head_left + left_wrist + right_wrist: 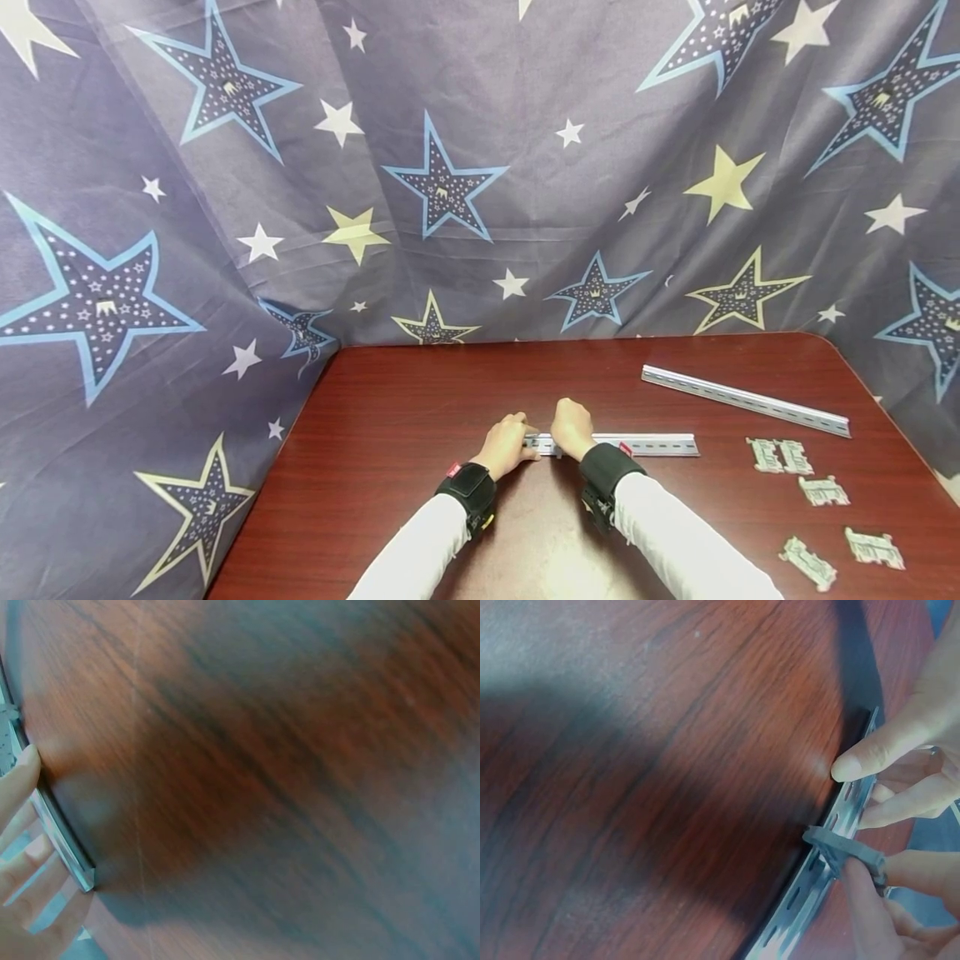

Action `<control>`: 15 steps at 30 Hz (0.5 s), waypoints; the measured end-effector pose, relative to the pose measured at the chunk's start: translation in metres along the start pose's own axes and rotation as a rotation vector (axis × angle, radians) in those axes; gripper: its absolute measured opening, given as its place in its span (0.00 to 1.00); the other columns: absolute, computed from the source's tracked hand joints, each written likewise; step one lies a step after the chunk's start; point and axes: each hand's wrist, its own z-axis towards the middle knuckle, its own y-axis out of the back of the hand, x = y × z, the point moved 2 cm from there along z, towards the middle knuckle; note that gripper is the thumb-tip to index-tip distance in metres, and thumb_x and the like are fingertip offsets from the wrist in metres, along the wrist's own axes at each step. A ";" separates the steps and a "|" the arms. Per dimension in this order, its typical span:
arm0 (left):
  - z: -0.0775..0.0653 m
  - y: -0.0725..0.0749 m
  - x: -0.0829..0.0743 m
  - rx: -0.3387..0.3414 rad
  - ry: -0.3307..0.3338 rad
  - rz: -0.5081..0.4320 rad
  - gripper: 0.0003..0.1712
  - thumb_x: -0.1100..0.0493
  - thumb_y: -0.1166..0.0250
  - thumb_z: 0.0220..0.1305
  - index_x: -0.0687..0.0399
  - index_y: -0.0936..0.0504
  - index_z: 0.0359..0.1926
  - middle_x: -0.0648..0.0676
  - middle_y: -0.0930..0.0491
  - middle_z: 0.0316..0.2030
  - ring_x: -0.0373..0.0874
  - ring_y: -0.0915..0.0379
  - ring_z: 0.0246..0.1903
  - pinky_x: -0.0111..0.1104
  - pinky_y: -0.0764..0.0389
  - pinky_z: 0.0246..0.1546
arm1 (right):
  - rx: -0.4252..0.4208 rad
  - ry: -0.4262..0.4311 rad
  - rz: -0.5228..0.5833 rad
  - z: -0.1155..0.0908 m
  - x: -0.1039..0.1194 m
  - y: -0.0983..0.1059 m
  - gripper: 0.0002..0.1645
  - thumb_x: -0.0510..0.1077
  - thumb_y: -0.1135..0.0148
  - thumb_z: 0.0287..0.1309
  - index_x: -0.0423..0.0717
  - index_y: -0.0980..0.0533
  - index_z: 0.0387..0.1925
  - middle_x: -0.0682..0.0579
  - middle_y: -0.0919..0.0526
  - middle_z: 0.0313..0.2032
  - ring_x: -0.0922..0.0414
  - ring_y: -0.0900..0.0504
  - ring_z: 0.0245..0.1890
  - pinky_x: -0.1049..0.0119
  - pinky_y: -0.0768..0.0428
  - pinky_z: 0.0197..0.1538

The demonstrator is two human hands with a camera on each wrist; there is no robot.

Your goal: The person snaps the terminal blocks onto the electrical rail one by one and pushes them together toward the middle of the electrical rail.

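A slotted metal DIN rail (656, 445) lies crosswise on the table in front of me. My left hand (506, 442) grips its left end, the thumb (22, 776) on the near edge and the fingers reaching round the far side. Close beside it, my right hand (572, 427) pinches a thin grey terminal block (844, 847) between thumb and fingers. The block stands across the rail, its near end at the rail's near edge, as the right wrist view shows. From the head view, the right hand covers most of the block.
A second DIN rail (746, 402) lies at a slant at the back right. Several pale grey terminal blocks (823, 491) are scattered on the right of the reddish-brown table (360, 500). A star-patterned curtain (450, 283) hangs behind the table and along its left side.
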 end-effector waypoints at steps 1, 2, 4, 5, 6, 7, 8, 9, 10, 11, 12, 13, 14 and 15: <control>0.000 0.000 0.000 0.001 -0.001 0.001 0.23 0.50 0.28 0.35 0.50 0.16 0.38 0.49 0.28 0.28 0.45 0.29 0.32 0.34 0.26 0.29 | 0.002 -0.002 0.001 0.000 0.000 0.000 0.05 0.29 0.48 0.41 0.34 0.25 0.19 0.38 0.20 0.26 0.43 0.21 0.29 0.55 0.24 0.28; 0.000 0.000 0.000 0.004 -0.002 -0.001 0.23 0.50 0.28 0.35 0.50 0.16 0.38 0.49 0.28 0.28 0.45 0.29 0.32 0.34 0.26 0.29 | 0.003 0.003 -0.002 0.000 0.000 0.000 0.05 0.30 0.47 0.40 0.34 0.25 0.19 0.38 0.20 0.26 0.43 0.21 0.28 0.55 0.24 0.28; 0.000 -0.001 0.000 0.010 -0.008 -0.005 0.23 0.50 0.28 0.35 0.51 0.16 0.38 0.49 0.27 0.28 0.45 0.29 0.32 0.35 0.26 0.29 | 0.001 0.007 -0.005 0.000 -0.001 0.000 0.04 0.30 0.47 0.39 0.34 0.25 0.19 0.38 0.20 0.25 0.43 0.21 0.28 0.55 0.24 0.28; 0.000 -0.001 0.000 0.014 -0.008 -0.002 0.22 0.50 0.28 0.35 0.51 0.16 0.37 0.49 0.28 0.28 0.45 0.29 0.32 0.34 0.26 0.29 | 0.000 0.010 -0.007 -0.001 -0.002 0.000 0.03 0.30 0.46 0.38 0.34 0.25 0.19 0.38 0.20 0.25 0.43 0.21 0.27 0.55 0.24 0.28; 0.000 -0.001 0.001 0.015 -0.011 0.000 0.22 0.50 0.28 0.35 0.50 0.16 0.37 0.49 0.28 0.28 0.45 0.29 0.32 0.34 0.26 0.29 | -0.002 0.017 -0.009 -0.001 -0.002 0.000 0.03 0.30 0.45 0.37 0.34 0.25 0.18 0.38 0.20 0.24 0.43 0.21 0.27 0.55 0.25 0.27; 0.000 -0.001 0.001 0.017 -0.012 0.001 0.22 0.50 0.28 0.35 0.50 0.16 0.37 0.49 0.28 0.28 0.45 0.29 0.32 0.34 0.26 0.29 | -0.002 0.020 -0.009 -0.001 -0.002 0.000 0.03 0.30 0.45 0.36 0.34 0.25 0.18 0.38 0.20 0.24 0.44 0.21 0.26 0.55 0.25 0.27; 0.000 -0.001 0.001 0.019 -0.013 0.002 0.22 0.50 0.28 0.35 0.50 0.16 0.37 0.49 0.28 0.28 0.44 0.29 0.32 0.34 0.26 0.29 | -0.002 0.028 -0.009 -0.001 -0.002 0.000 0.02 0.30 0.44 0.35 0.34 0.25 0.18 0.38 0.20 0.23 0.44 0.21 0.26 0.56 0.25 0.27; 0.001 -0.001 0.001 0.019 -0.013 0.003 0.22 0.50 0.28 0.36 0.50 0.16 0.37 0.49 0.28 0.28 0.44 0.29 0.32 0.34 0.26 0.30 | 0.002 0.025 -0.005 -0.001 -0.002 0.000 0.02 0.30 0.43 0.34 0.34 0.25 0.18 0.38 0.20 0.23 0.44 0.21 0.26 0.56 0.25 0.27; 0.001 -0.001 0.001 0.020 -0.012 0.004 0.22 0.50 0.28 0.36 0.50 0.16 0.37 0.49 0.27 0.28 0.44 0.29 0.32 0.34 0.26 0.30 | 0.005 0.026 -0.004 -0.001 -0.003 0.000 0.02 0.30 0.42 0.33 0.34 0.25 0.18 0.39 0.20 0.23 0.44 0.21 0.25 0.56 0.25 0.27; 0.001 -0.001 0.001 0.021 -0.012 0.003 0.22 0.50 0.28 0.36 0.50 0.16 0.37 0.49 0.28 0.28 0.44 0.29 0.32 0.34 0.26 0.30 | 0.011 0.021 -0.001 -0.001 -0.003 0.001 0.02 0.31 0.42 0.33 0.34 0.25 0.18 0.39 0.20 0.24 0.44 0.21 0.26 0.56 0.25 0.27; 0.001 0.000 0.001 0.023 -0.012 0.000 0.22 0.51 0.28 0.36 0.50 0.16 0.38 0.49 0.27 0.28 0.44 0.29 0.33 0.34 0.26 0.30 | 0.016 0.017 0.002 -0.001 -0.003 0.001 0.02 0.31 0.41 0.33 0.34 0.25 0.18 0.39 0.20 0.24 0.45 0.21 0.25 0.56 0.25 0.26; 0.001 0.000 0.000 0.025 -0.013 -0.002 0.22 0.51 0.28 0.36 0.50 0.16 0.37 0.49 0.27 0.28 0.44 0.29 0.32 0.34 0.26 0.30 | 0.024 0.010 0.005 -0.001 -0.003 0.001 0.02 0.31 0.41 0.33 0.34 0.25 0.17 0.39 0.20 0.24 0.45 0.21 0.26 0.56 0.25 0.27; 0.001 0.001 0.000 0.028 -0.012 -0.003 0.22 0.51 0.28 0.36 0.50 0.16 0.37 0.49 0.27 0.28 0.44 0.29 0.32 0.34 0.27 0.30 | 0.029 0.008 0.006 -0.001 -0.003 0.002 0.02 0.32 0.40 0.34 0.35 0.25 0.17 0.39 0.20 0.24 0.45 0.21 0.26 0.56 0.25 0.27; 0.001 0.001 0.000 0.030 -0.011 -0.004 0.21 0.51 0.28 0.36 0.50 0.16 0.37 0.49 0.27 0.28 0.44 0.29 0.32 0.34 0.27 0.29 | 0.037 0.001 0.008 -0.001 -0.003 0.002 0.03 0.33 0.39 0.34 0.35 0.25 0.17 0.39 0.20 0.24 0.45 0.21 0.26 0.56 0.25 0.27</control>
